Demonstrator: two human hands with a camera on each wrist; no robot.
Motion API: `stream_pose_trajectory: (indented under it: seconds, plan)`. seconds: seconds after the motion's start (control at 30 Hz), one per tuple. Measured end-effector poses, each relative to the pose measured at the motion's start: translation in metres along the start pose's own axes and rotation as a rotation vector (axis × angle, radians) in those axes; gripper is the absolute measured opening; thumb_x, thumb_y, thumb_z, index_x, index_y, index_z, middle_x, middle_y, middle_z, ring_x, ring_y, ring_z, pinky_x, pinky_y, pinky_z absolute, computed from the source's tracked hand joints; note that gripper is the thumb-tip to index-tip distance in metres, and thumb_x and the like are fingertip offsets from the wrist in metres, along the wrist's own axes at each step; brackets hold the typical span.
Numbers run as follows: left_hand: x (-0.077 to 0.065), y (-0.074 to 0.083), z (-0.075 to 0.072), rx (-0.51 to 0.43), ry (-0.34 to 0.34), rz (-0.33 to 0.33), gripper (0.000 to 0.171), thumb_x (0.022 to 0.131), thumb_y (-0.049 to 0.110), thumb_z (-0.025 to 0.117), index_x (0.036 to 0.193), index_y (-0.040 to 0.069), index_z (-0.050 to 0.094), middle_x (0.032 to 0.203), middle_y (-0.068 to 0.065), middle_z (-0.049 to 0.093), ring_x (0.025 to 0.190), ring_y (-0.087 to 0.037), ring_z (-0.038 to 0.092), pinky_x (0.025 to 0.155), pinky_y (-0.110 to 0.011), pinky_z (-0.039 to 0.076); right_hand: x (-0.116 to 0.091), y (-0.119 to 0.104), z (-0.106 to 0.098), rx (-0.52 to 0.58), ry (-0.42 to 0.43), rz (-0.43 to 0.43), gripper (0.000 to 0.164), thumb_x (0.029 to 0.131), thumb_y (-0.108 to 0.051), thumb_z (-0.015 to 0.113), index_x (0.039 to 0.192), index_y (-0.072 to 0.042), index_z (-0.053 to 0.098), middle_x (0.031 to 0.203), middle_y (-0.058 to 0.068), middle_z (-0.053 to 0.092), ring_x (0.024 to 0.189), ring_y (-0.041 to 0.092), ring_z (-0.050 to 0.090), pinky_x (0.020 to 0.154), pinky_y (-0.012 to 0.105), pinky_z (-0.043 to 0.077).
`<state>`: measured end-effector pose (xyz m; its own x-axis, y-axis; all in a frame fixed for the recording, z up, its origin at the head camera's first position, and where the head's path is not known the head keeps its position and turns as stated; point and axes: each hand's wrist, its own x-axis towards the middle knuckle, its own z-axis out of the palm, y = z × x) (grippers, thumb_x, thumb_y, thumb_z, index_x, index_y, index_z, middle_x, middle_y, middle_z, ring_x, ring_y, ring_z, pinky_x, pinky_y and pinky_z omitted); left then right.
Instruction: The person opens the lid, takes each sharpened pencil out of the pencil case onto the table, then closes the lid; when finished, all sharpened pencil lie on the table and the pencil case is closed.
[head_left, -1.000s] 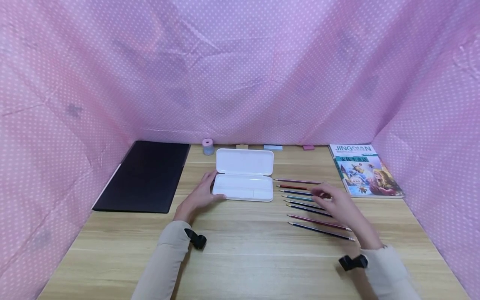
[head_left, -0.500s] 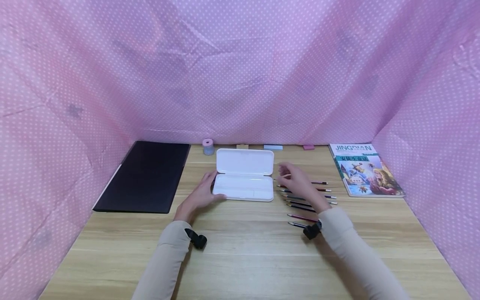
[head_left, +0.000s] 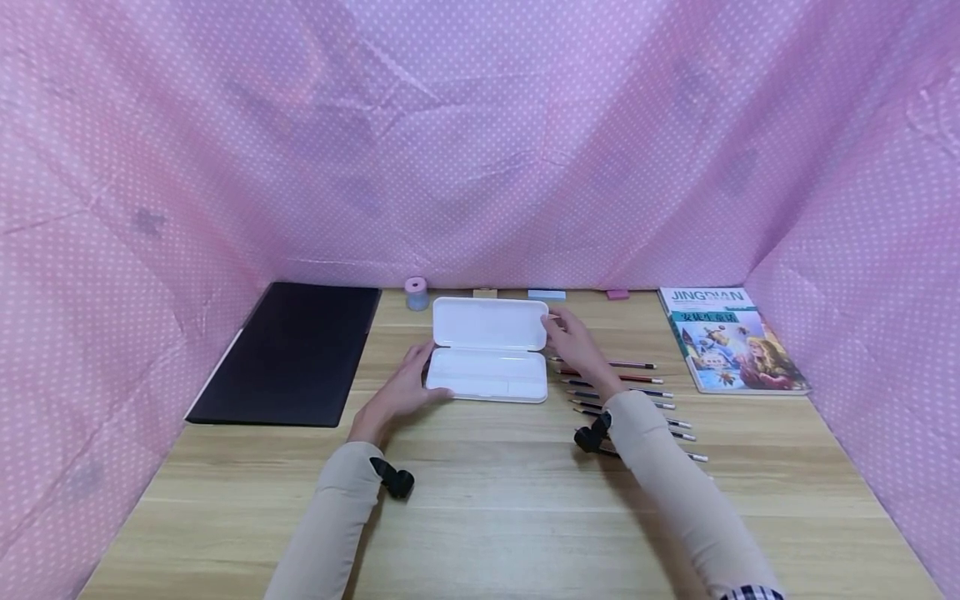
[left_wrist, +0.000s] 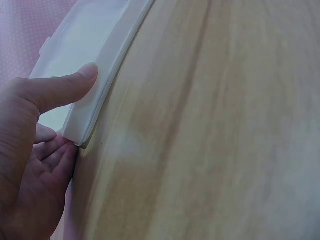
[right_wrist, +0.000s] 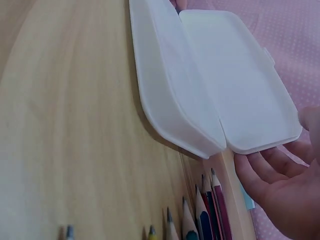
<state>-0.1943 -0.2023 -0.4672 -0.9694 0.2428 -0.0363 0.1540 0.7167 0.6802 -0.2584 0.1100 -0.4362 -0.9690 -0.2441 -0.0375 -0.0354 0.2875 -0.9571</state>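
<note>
A white pencil case (head_left: 486, 375) lies with its lid (head_left: 490, 323) raised on the wooden table, showing a bare white inside with low dividers. At its left end my left hand (head_left: 401, 390) grips it, thumb over the front wall and fingers at the end, as the left wrist view shows. My right hand (head_left: 573, 343) holds the right edge of the lid. In the right wrist view, fingers (right_wrist: 270, 167) lie along the lid's outer side and the thumb is near its edge. Several pencils (head_left: 633, 379) lie in a row under my right forearm, partly hidden.
A black folder (head_left: 288, 354) lies at left, a picture book (head_left: 731, 342) at right. Along the back stand a pink-topped jar-like item (head_left: 416, 293) and small tan (head_left: 484, 293), light blue (head_left: 546, 295) and pink blocks (head_left: 617, 295). Pink dotted cloth (head_left: 480, 142) surrounds the table.
My right hand has moved left and away from me, from above the pencils to the lid's right edge. My left hand stays on the case, and the case has not moved.
</note>
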Motion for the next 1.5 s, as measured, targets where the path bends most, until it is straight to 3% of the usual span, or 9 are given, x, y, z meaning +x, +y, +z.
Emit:
stream_pose_trajectory:
  seconds: [0.23, 0.37, 0.6, 0.67, 0.73, 0.9, 1.13, 1.33, 1.5]
  plan:
    - [0.000, -0.001, 0.002, -0.088, 0.018, 0.012, 0.097, 0.072, 0.036, 0.078, 0.146, 0.013, 0.020, 0.139, -0.007, 0.030, 0.129, -0.023, 0.032, 0.108, -0.039, 0.026, -0.005, -0.001, 0.000, 0.141, -0.004, -0.025, 0.055, 0.096, -0.046, 0.038, 0.132, -0.005, 0.040, 0.129, 0.020, 0.046, 0.116, 0.032, 0.050, 0.094, 0.041, 0.044]
    - [0.000, -0.001, 0.003, -0.163, 0.028, 0.001, 0.092, 0.070, 0.030, 0.080, 0.141, 0.011, 0.024, 0.135, -0.007, 0.033, 0.127, -0.025, 0.036, 0.106, -0.037, 0.030, -0.011, 0.000, -0.001, 0.076, -0.003, -0.048, 0.057, 0.093, -0.053, 0.038, 0.124, -0.006, 0.046, 0.126, 0.017, 0.049, 0.115, 0.031, 0.051, 0.095, 0.041, 0.043]
    - [0.000, -0.001, 0.004, -0.156, 0.021, -0.011, 0.095, 0.070, 0.033, 0.080, 0.141, 0.013, 0.020, 0.138, -0.007, 0.032, 0.128, -0.026, 0.035, 0.107, -0.038, 0.029, -0.025, -0.002, -0.004, -0.190, -0.035, -0.125, 0.049, 0.093, -0.051, 0.041, 0.116, -0.010, 0.055, 0.107, 0.009, 0.057, 0.097, 0.026, 0.053, 0.081, 0.037, 0.044]
    - [0.001, -0.001, 0.003, -0.155, 0.021, -0.007, 0.093, 0.070, 0.033, 0.080, 0.140, 0.014, 0.022, 0.138, -0.007, 0.033, 0.128, -0.025, 0.036, 0.107, -0.037, 0.029, -0.033, -0.012, -0.005, -0.201, -0.084, -0.129, 0.044, 0.095, -0.043, 0.043, 0.118, -0.007, 0.055, 0.111, 0.010, 0.057, 0.101, 0.025, 0.052, 0.085, 0.038, 0.043]
    - [0.001, 0.000, 0.003, -0.155, 0.023, -0.002, 0.089, 0.070, 0.032, 0.080, 0.137, 0.014, 0.024, 0.136, -0.007, 0.034, 0.127, -0.025, 0.036, 0.106, -0.037, 0.029, -0.036, -0.013, -0.007, -0.212, -0.123, -0.111, 0.047, 0.094, -0.044, 0.046, 0.121, -0.007, 0.056, 0.117, 0.010, 0.057, 0.108, 0.024, 0.051, 0.091, 0.040, 0.042]
    - [0.001, 0.000, 0.003, -0.175, 0.026, 0.003, 0.090, 0.070, 0.028, 0.081, 0.138, 0.012, 0.024, 0.133, -0.008, 0.035, 0.126, -0.026, 0.038, 0.106, -0.037, 0.030, -0.039, -0.005, -0.012, -0.242, -0.215, -0.027, 0.064, 0.088, -0.054, 0.050, 0.133, -0.009, 0.048, 0.134, 0.011, 0.049, 0.124, 0.026, 0.043, 0.101, 0.044, 0.035]
    - [0.001, -0.001, 0.004, -0.186, 0.038, 0.021, 0.099, 0.068, 0.030, 0.082, 0.143, 0.009, 0.020, 0.134, -0.010, 0.033, 0.125, -0.028, 0.037, 0.105, -0.040, 0.030, -0.042, -0.001, -0.014, -0.191, -0.320, -0.008, 0.080, 0.083, -0.044, 0.063, 0.142, -0.002, 0.031, 0.144, 0.014, 0.035, 0.131, 0.027, 0.035, 0.105, 0.042, 0.029]
    - [0.000, 0.000, 0.002, -0.141, 0.056, 0.016, 0.096, 0.067, 0.033, 0.082, 0.141, 0.008, 0.025, 0.135, -0.010, 0.035, 0.127, -0.025, 0.033, 0.108, -0.043, 0.022, -0.042, 0.005, -0.012, -0.184, -0.366, -0.007, 0.085, 0.078, -0.035, 0.072, 0.144, -0.003, 0.028, 0.141, 0.010, 0.040, 0.129, 0.021, 0.037, 0.105, 0.038, 0.030]
    - [-0.001, 0.000, 0.001, -0.109, 0.046, 0.001, 0.099, 0.066, 0.042, 0.081, 0.141, 0.011, 0.025, 0.137, -0.009, 0.034, 0.128, -0.024, 0.031, 0.108, -0.043, 0.023, -0.042, 0.007, -0.011, -0.262, -0.352, -0.022, 0.088, 0.076, -0.036, 0.074, 0.144, -0.004, 0.028, 0.142, 0.009, 0.039, 0.129, 0.022, 0.037, 0.106, 0.039, 0.029]
